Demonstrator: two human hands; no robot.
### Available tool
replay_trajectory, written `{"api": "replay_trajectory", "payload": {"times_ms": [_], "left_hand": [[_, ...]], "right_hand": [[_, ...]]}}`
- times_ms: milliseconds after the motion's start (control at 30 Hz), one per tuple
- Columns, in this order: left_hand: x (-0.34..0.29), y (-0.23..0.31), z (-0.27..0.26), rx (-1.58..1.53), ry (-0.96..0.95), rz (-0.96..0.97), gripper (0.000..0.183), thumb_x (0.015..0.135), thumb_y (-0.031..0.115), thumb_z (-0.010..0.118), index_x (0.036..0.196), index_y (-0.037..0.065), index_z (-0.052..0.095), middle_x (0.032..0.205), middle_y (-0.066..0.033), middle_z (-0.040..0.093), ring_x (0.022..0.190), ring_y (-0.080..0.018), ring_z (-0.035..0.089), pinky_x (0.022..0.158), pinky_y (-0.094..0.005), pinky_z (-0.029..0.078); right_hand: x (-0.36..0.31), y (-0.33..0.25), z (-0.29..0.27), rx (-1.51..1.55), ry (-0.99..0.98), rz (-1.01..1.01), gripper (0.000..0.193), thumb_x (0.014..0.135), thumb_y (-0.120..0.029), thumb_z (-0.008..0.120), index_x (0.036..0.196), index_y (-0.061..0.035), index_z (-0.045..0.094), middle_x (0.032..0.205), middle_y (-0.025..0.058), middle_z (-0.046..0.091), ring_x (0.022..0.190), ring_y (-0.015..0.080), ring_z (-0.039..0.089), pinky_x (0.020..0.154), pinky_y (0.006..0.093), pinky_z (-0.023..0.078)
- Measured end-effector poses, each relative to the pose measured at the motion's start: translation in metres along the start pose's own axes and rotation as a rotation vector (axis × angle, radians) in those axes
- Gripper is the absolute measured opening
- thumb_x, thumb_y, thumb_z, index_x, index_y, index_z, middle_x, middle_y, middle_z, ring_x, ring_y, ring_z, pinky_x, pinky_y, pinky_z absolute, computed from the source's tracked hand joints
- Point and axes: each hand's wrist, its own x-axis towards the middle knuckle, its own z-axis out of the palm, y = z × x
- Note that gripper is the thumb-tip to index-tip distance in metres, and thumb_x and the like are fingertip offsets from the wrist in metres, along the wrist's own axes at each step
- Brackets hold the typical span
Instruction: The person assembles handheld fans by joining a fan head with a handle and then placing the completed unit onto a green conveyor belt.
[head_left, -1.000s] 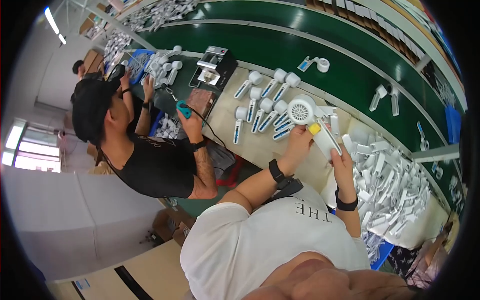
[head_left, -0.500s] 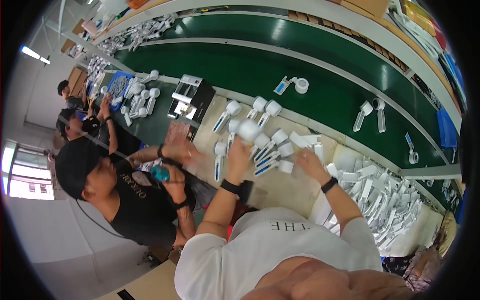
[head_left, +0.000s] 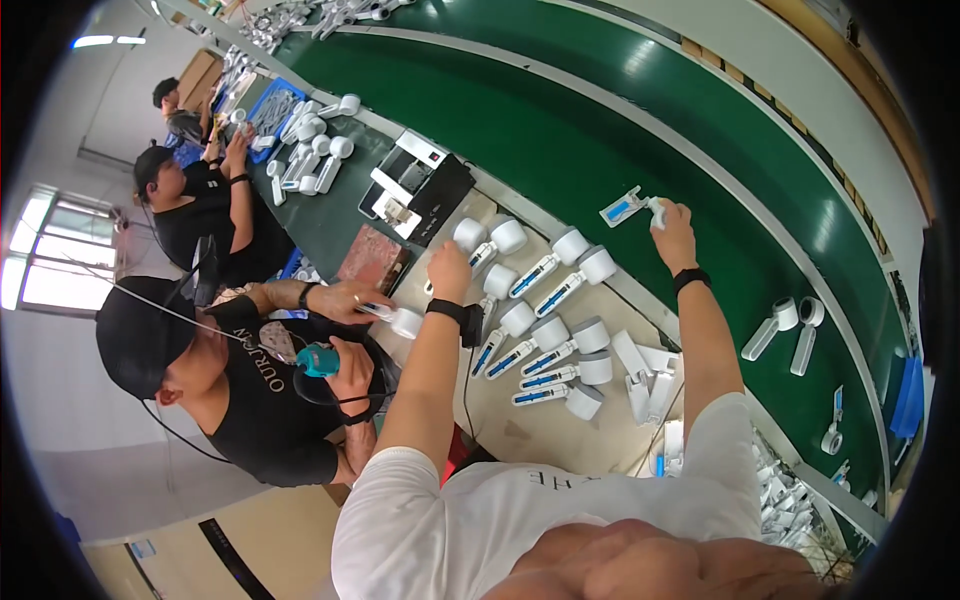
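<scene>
My left hand [head_left: 449, 272] is closed over the handle of a white handheld device with a round head [head_left: 469, 234], at the bench's far left. My right hand [head_left: 673, 232] reaches out over the green conveyor belt, fingers closed around the white round end of another handheld device [head_left: 624, 207]. A blue strip shows in that device's open handle, which points left. Between my arms, several similar devices [head_left: 550, 334] lie side by side on the pale bench [head_left: 540, 428], heads to the right and blue strips facing up.
At my left a co-worker holds a teal power screwdriver [head_left: 318, 361] and a white device [head_left: 404, 321]. A black and silver machine [head_left: 418, 186] stands beyond. White parts [head_left: 645, 372] lie right of the devices. More devices [head_left: 783, 315] sit on the belt [head_left: 730, 270].
My right hand has gone from above the bench out to the device on the belt. My left hand has carried its device leftward and lower. The view has turned.
</scene>
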Motion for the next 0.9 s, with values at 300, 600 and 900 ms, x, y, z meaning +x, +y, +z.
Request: {"api": "replay_trajectory", "payload": {"times_ms": [300, 600, 900], "left_hand": [[-0.049, 0.074, -0.052, -0.921, -0.204, 0.194, 0.034, 0.084, 0.019, 0.047, 0.111, -0.001, 0.051, 0.108, -0.0121, 0.057, 0.099, -0.0261, 0.054, 0.085, -0.0345, 0.041], [-0.207, 0.17, -0.126, -2.092, -2.032, -0.076, 0.061, 0.089, 0.047, 0.031, 0.121, -0.004, 0.04, 0.112, -0.0195, 0.054, 0.106, -0.0303, 0.051, 0.094, -0.0427, 0.037], [-0.259, 0.15, -0.207, -1.676, -1.342, 0.04, 0.026, 0.087, 0.021, 0.045, 0.107, 0.005, 0.045, 0.086, -0.0101, 0.056, 0.064, -0.0185, 0.059, 0.054, -0.0298, 0.049]], "right_hand": [[-0.106, -0.061, -0.131, 0.033, -0.042, -0.463, 0.056, 0.064, 0.002, 0.065, 0.116, -0.0068, 0.044, 0.121, 0.0114, 0.041, 0.11, 0.0316, 0.043, 0.091, 0.0357, 0.04], [-0.267, -0.104, -0.217, -0.133, -0.032, -0.74, 0.045, 0.058, 0.005, 0.066, 0.1, -0.0049, 0.054, 0.11, 0.0091, 0.05, 0.112, 0.034, 0.044, 0.089, 0.0392, 0.042], [-0.398, -0.074, -0.152, 1.025, -0.002, 0.108, 0.063, 0.075, -0.037, 0.061, 0.123, -0.0052, 0.037, 0.122, 0.0144, 0.044, 0.116, 0.031, 0.04, 0.095, 0.0419, 0.034]]}}
